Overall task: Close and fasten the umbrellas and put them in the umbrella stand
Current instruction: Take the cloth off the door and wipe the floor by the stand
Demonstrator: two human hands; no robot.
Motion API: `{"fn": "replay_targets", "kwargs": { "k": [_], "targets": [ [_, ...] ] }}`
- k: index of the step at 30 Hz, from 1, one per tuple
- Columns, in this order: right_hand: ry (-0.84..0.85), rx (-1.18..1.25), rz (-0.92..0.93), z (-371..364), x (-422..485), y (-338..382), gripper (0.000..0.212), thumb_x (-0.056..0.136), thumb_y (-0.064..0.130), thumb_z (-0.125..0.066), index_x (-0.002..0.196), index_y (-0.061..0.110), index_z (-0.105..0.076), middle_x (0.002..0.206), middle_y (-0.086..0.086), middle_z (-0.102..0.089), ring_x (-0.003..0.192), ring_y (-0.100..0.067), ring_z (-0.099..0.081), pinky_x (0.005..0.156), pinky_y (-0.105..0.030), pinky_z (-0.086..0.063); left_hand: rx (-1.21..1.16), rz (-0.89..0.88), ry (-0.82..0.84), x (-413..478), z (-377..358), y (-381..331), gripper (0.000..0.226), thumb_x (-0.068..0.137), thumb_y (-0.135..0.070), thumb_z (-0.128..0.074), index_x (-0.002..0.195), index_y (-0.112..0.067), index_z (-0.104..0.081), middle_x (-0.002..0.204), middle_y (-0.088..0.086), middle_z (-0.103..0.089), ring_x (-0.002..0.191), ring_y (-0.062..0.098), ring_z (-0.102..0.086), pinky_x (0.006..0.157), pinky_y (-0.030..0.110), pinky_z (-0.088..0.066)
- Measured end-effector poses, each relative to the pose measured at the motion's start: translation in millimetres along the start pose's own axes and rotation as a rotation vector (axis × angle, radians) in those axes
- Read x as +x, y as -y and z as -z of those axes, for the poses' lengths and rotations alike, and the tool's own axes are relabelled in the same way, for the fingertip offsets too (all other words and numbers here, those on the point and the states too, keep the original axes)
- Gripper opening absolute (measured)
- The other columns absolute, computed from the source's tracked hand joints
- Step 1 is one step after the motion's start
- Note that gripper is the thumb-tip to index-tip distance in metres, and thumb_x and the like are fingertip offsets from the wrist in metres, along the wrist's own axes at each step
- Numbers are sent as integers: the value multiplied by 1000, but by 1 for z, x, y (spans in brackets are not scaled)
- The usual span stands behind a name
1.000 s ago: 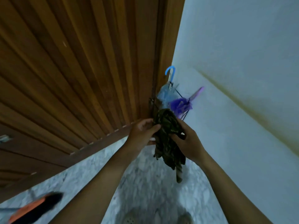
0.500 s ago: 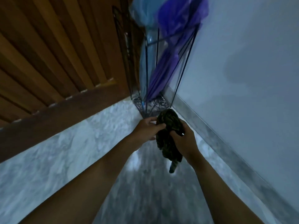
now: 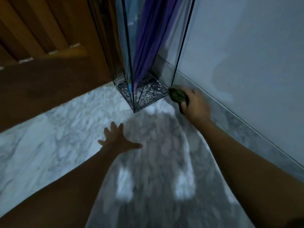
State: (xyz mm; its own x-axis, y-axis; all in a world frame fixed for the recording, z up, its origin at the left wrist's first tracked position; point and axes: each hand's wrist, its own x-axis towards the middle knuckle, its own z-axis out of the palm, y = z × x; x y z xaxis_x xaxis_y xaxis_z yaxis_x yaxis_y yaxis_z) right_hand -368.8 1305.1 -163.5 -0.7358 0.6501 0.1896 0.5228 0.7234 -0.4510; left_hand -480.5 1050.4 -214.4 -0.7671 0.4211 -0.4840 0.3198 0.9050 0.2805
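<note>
A black wire umbrella stand (image 3: 180,51) fills the corner between the wooden door and the wall. Inside it hang a purple umbrella (image 3: 148,46) and a pale blue umbrella (image 3: 131,18), tips down on the patterned base. My right hand (image 3: 195,104) grips a small folded dark green patterned umbrella (image 3: 176,94) low to the right of the stand's base, close to the skirting. My left hand (image 3: 117,139) hovers over the marble floor with fingers spread, holding nothing, well in front of the stand.
The brown slatted wooden door (image 3: 49,46) takes up the left side. A pale wall (image 3: 246,46) with a grey skirting strip (image 3: 246,125) runs along the right. White-grey marble floor (image 3: 57,137) lies below, darkened by my shadow.
My left hand has let go of the green umbrella and spread open over the floor. My right hand has carried the umbrella down and right, beside the stand's base. The view has dropped lower.
</note>
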Motion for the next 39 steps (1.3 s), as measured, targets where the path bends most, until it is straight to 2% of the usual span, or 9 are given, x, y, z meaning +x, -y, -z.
{"fn": "replay_targets", "kwargs": {
  "k": [3,8,15,18,21,25,29,33,39],
  "targets": [
    [9,-188,107,-19,26,-13,54,87,18,-58,138,32,-50,119,-12,-57,103,-37,-57,78,-41,-49,-12,8,13,5,-1,3,133,46,-80,-73,154,-30,-14,162,0,5,149,34,5,110,72,-13],
    [222,-269,178,-61,35,-41,56,91,45,-47,143,25,-47,136,-14,-58,119,-35,-58,96,-42,-49,7,-12,-9,10,-4,3,134,45,-81,-72,153,-28,-15,161,1,2,148,33,1,108,72,-18],
    [86,-67,159,-89,17,-40,52,90,41,-40,135,22,-57,137,-8,-60,125,-28,-56,104,-45,-43,38,-45,-28,11,-6,6,134,43,-84,-70,153,-27,-17,161,3,-2,146,35,-4,105,72,-23],
    [30,31,194,-94,-9,-15,47,88,35,-47,130,20,-62,132,-7,-64,119,-26,-60,100,-37,-44,38,-40,-33,10,-6,5,134,43,-83,-71,152,-27,-18,160,5,-4,145,37,-6,103,73,-25],
    [81,67,281,-111,-37,19,52,88,37,-44,132,16,-61,135,-9,-62,124,-26,-57,104,-39,-41,43,-50,-39,11,-4,4,134,41,-83,-72,151,-26,-21,158,4,-9,143,36,-11,101,73,-28],
    [278,10,407,-122,-54,51,55,91,41,-34,139,21,-54,143,-6,-55,131,-27,-52,103,-48,-42,36,-61,-47,8,-4,4,131,40,-83,-72,148,-27,-24,157,1,-9,142,34,-12,101,72,-28],
    [167,-204,519,-110,-30,35,45,85,25,-51,129,24,-62,132,-2,-64,114,-24,-64,89,-38,-40,35,-67,-30,9,-3,4,130,43,-83,-71,150,-27,-21,157,2,-7,143,34,-10,102,72,-27],
    [210,-167,300,-92,8,-11,49,88,27,-44,136,28,-54,141,1,-55,132,-23,-48,106,-46,-35,41,-55,-19,9,-3,5,132,45,-82,-71,152,-28,-16,160,2,-2,145,34,-6,104,72,-24],
    [150,-19,204,-107,-22,6,50,86,27,-48,134,20,-57,142,-8,-55,134,-29,-47,110,-58,-31,40,-62,7,9,-3,7,132,48,-82,-71,153,-28,-11,162,1,6,147,34,2,106,73,-21]
  ]
}}
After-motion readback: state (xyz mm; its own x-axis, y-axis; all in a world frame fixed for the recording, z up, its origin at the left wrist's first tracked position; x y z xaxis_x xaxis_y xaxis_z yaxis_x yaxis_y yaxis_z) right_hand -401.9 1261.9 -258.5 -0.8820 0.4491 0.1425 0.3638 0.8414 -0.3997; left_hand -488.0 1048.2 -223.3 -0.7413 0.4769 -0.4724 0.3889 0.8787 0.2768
